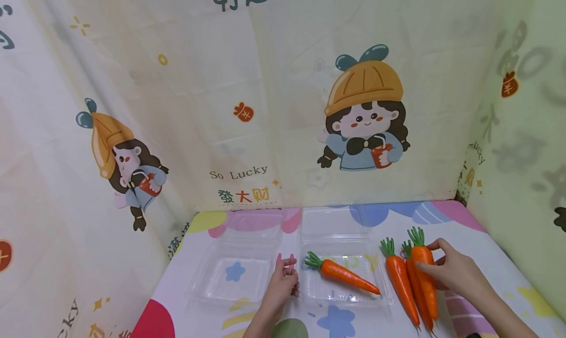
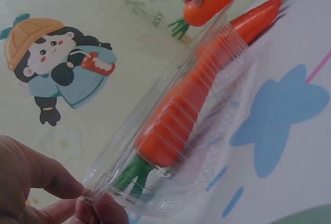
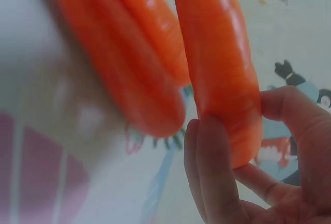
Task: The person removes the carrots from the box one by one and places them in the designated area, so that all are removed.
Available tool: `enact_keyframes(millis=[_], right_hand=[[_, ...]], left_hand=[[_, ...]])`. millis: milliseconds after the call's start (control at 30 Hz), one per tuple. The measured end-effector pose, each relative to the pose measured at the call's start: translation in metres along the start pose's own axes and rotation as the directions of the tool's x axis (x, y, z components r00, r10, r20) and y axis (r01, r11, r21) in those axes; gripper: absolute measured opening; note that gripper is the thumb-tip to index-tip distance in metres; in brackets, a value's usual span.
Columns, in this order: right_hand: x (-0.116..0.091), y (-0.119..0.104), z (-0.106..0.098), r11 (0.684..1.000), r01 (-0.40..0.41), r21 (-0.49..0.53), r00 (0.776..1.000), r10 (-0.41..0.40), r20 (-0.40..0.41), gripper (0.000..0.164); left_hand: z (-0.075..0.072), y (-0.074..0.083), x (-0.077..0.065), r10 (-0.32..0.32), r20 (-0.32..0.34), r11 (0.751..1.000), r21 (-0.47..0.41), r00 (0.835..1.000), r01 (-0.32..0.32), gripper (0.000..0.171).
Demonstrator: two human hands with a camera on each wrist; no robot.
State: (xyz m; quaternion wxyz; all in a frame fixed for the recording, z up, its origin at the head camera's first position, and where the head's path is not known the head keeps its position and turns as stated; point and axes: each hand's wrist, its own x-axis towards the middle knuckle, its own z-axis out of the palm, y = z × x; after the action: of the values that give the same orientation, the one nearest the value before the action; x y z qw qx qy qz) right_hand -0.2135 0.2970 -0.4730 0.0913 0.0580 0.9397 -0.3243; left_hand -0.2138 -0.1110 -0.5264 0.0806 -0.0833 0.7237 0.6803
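My right hand [image 1: 453, 269] grips an orange carrot [image 1: 423, 274] with a green top near its thick end, held over two other carrots; the right wrist view shows thumb and fingers around this carrot [image 3: 220, 63]. Those two, an outer carrot [image 1: 401, 284] and a partly covered carrot [image 1: 415, 291], lie side by side on the table. One more carrot [image 1: 349, 276] lies slantwise in the right clear plastic box [image 1: 331, 301]. At that box's left edge, my left hand [image 1: 283, 284] pinches the rim, as the left wrist view shows at the box corner [image 2: 103, 185].
A second clear plastic box [image 1: 225, 298], its lid folded back, stands left of my left hand. The right box's lid [image 1: 333, 222] also lies back. A printed cloth [image 1: 283, 131] hangs behind the patterned table [image 1: 185, 274], with another curtain [image 1: 530, 181] along the right.
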Motion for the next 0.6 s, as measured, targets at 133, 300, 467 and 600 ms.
enact_keyframes(millis=[133,300,467,600], right_hand=[[0.000,0.015,-0.003,0.999,0.005,-0.051,1.000,-0.006,-0.019,0.074],[0.002,0.028,-0.002,0.998,-0.017,-0.067,1.000,0.017,-0.013,0.070],[0.003,0.035,0.001,0.997,-0.036,-0.063,0.999,0.037,0.004,0.069],[0.004,0.041,0.004,0.996,-0.023,-0.082,1.000,0.023,-0.003,0.067]], left_hand=[[-0.001,0.001,0.000,-0.011,0.003,1.000,-0.005,1.000,0.011,0.049],[-0.001,0.001,0.000,-0.014,0.001,1.000,0.006,1.000,0.014,0.047],[-0.001,-0.002,0.003,-0.005,0.003,1.000,0.016,1.000,0.005,0.047],[-0.001,-0.004,0.004,-0.004,0.005,1.000,0.020,1.000,0.004,0.048]])
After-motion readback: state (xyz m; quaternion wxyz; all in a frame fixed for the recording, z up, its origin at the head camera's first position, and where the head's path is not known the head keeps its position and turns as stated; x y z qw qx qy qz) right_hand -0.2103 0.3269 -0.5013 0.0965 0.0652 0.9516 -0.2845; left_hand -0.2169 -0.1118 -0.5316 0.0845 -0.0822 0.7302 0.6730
